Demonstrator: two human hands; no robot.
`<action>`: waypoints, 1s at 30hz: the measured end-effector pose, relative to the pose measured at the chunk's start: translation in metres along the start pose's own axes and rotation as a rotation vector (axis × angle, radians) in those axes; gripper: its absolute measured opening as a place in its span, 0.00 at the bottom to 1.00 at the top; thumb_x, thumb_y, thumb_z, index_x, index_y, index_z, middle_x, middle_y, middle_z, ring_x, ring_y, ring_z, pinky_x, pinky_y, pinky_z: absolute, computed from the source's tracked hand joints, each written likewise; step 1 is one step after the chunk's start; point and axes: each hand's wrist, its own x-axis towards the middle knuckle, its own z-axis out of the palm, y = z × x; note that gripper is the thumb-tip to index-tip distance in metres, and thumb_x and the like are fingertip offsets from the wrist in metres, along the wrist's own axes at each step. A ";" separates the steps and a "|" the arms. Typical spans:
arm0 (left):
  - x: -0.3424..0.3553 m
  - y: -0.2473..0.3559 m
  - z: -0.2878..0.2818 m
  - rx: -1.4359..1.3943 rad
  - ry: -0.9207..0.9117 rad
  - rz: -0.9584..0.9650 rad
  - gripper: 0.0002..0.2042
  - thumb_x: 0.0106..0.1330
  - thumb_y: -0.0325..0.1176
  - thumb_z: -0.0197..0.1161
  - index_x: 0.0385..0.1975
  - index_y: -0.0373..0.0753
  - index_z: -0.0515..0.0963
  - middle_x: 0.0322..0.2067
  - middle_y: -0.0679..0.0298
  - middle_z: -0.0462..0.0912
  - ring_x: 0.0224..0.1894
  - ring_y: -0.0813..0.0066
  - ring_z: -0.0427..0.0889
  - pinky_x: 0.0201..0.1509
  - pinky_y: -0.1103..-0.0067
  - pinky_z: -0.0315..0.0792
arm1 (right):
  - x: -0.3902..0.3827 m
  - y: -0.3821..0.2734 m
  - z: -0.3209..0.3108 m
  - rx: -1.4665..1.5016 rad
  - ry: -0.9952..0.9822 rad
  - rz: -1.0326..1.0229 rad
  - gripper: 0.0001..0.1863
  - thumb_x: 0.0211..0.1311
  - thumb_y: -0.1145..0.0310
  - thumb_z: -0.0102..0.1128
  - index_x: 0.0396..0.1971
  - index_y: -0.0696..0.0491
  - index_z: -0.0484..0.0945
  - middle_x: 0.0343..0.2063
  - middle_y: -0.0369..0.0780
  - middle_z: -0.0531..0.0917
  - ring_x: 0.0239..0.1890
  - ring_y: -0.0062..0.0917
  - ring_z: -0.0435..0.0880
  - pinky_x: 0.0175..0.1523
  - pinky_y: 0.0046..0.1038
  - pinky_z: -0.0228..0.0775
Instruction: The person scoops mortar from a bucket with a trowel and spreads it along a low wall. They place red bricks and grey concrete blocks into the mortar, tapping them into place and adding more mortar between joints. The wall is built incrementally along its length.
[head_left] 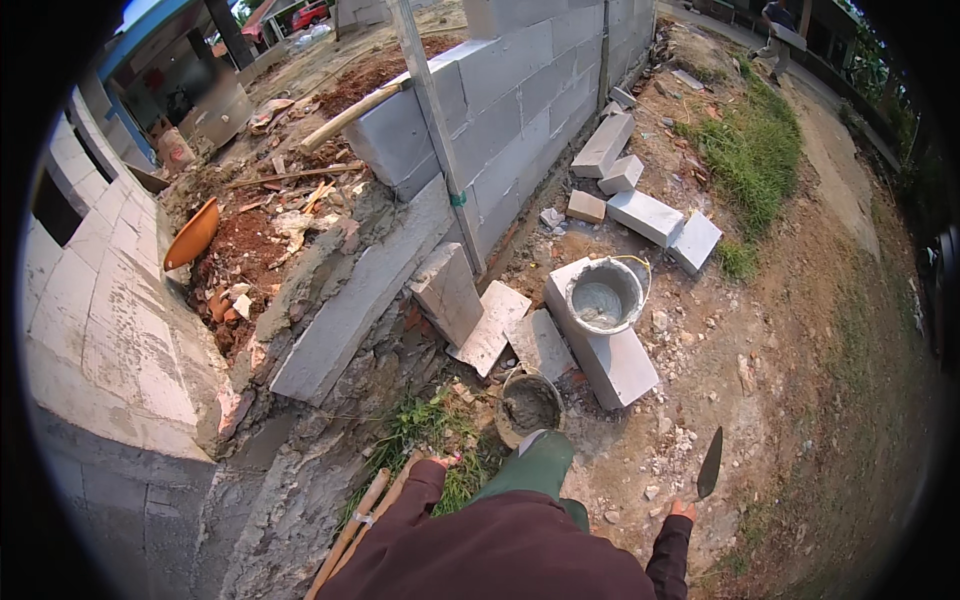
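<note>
My right hand (682,511) shows just beyond a dark maroon sleeve at the lower right and grips a trowel (710,464) whose dark pointed blade stands up over the bare soil. My left hand (440,461) is a small patch of fingers at the end of the other maroon sleeve, low in the middle, above grass; what it holds is not visible. Just ahead of my green-trousered leg sits a bucket of grey mortar (529,406). Beyond it a second, paler bucket (603,295) rests on a grey concrete block (620,365).
A half-built grey block wall (500,110) runs away at the top middle, with a lower course (340,320) under it. Loose blocks (645,215) lie to the right. An orange bowl (192,235) sits on rubble. Another block wall (110,330) stands left. Bamboo poles (355,525) lean below.
</note>
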 end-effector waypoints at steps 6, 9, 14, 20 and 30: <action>0.066 0.039 0.039 0.271 -0.162 0.048 0.29 0.59 0.57 0.52 0.54 0.43 0.70 0.53 0.57 0.72 0.55 0.55 0.71 0.58 0.66 0.63 | 0.027 -0.029 -0.038 -0.152 0.028 -0.042 0.32 0.46 0.58 0.60 0.47 0.68 0.71 0.48 0.60 0.73 0.50 0.50 0.73 0.52 0.40 0.67; 0.086 0.057 0.068 0.436 -0.119 -0.125 0.31 0.61 0.59 0.47 0.58 0.44 0.65 0.58 0.56 0.67 0.59 0.58 0.67 0.59 0.65 0.62 | 0.069 -0.065 -0.055 0.192 0.046 0.052 0.33 0.46 0.57 0.60 0.48 0.68 0.70 0.47 0.59 0.73 0.50 0.48 0.73 0.54 0.39 0.66; 0.060 0.103 0.084 0.616 -0.089 0.157 0.29 0.62 0.58 0.44 0.49 0.38 0.74 0.50 0.54 0.74 0.54 0.56 0.71 0.58 0.65 0.63 | 0.169 -0.113 -0.075 0.186 -0.100 0.135 0.29 0.47 0.59 0.60 0.44 0.68 0.72 0.39 0.59 0.77 0.43 0.48 0.77 0.47 0.39 0.68; 0.029 0.263 0.054 0.464 -0.083 0.140 0.26 0.64 0.55 0.44 0.47 0.39 0.76 0.47 0.54 0.76 0.53 0.55 0.72 0.55 0.65 0.66 | 0.250 -0.135 -0.086 0.073 0.072 -0.111 0.27 0.49 0.58 0.59 0.42 0.66 0.73 0.35 0.56 0.78 0.36 0.44 0.79 0.43 0.40 0.69; -0.020 0.346 0.048 -0.516 0.214 0.314 0.17 0.63 0.47 0.52 0.37 0.40 0.78 0.34 0.57 0.81 0.39 0.58 0.78 0.43 0.68 0.69 | 0.295 -0.336 -0.185 0.422 -0.176 -0.336 0.08 0.52 0.69 0.57 0.32 0.53 0.70 0.16 0.33 0.72 0.11 0.17 0.66 0.16 0.22 0.58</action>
